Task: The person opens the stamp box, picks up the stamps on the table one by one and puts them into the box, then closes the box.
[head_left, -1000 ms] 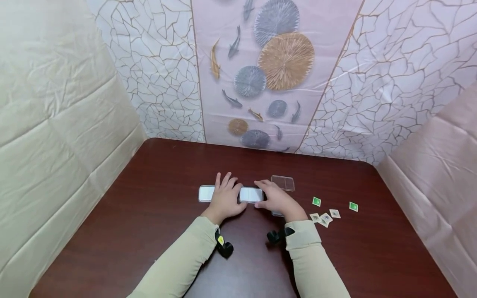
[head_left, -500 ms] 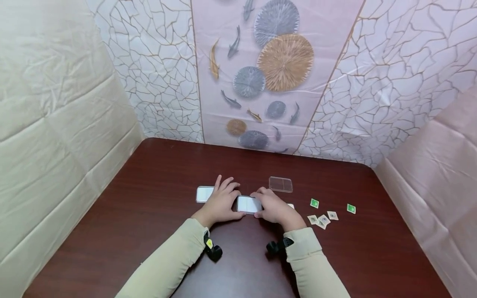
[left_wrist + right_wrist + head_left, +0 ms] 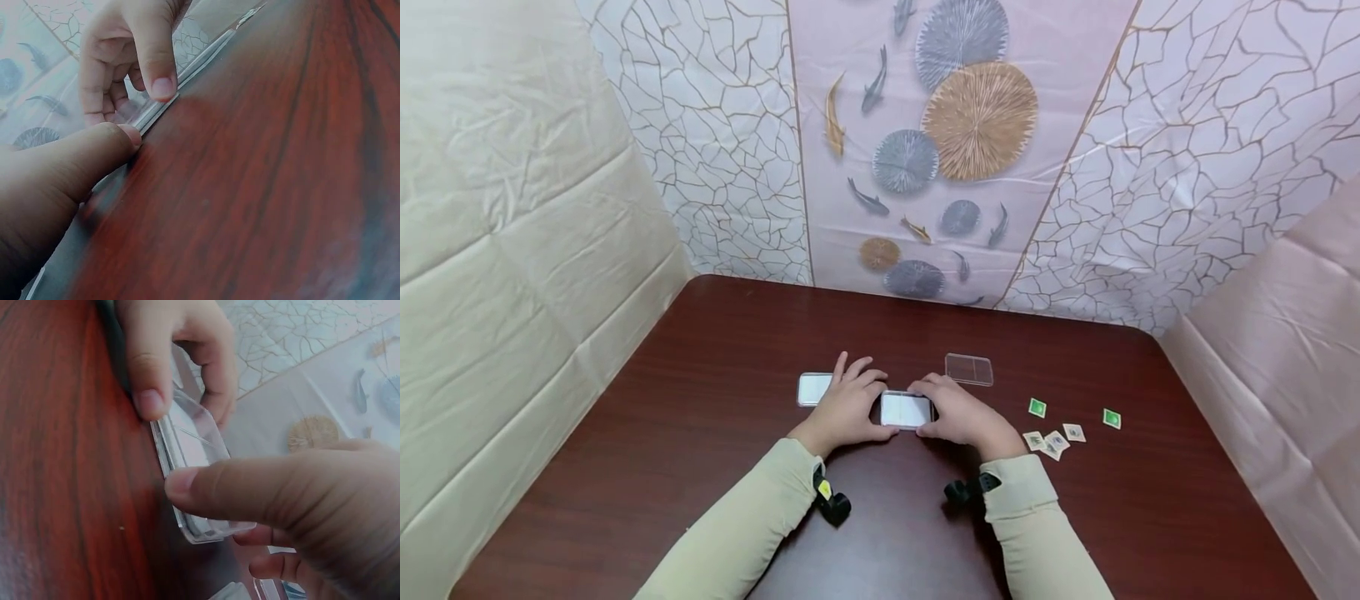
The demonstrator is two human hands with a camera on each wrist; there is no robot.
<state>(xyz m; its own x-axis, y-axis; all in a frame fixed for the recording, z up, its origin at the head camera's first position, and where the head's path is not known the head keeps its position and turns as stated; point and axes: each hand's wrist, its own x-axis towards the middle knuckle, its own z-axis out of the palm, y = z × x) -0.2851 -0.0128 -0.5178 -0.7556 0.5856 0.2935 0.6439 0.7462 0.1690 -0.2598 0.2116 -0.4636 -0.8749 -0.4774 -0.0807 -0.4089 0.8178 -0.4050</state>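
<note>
Between my two hands is a small clear plastic case (image 3: 906, 411) with a white inside, lying close over the table. My left hand (image 3: 846, 408) grips its left end, thumb on the near edge and fingers on the far side. At the opposite end my right hand (image 3: 958, 417) holds it the same way. The right wrist view shows both thumbs along the near edge of the case (image 3: 194, 447). Partly covered by my left hand, a second white-filled case (image 3: 813, 388) lies to the left.
Beyond my right hand lies a clear flat lid (image 3: 969, 369). Several small square cards lie to the right, among them a green card (image 3: 1037, 407), another green card (image 3: 1112, 418) and a pale pile (image 3: 1056, 442). Part of a clear plastic piece (image 3: 231, 592) shows beneath my right hand.
The case between my hands has come nearer to me, away from the row with the left case. Both hands moved with it, and their thumbs now rest on its near edge.
</note>
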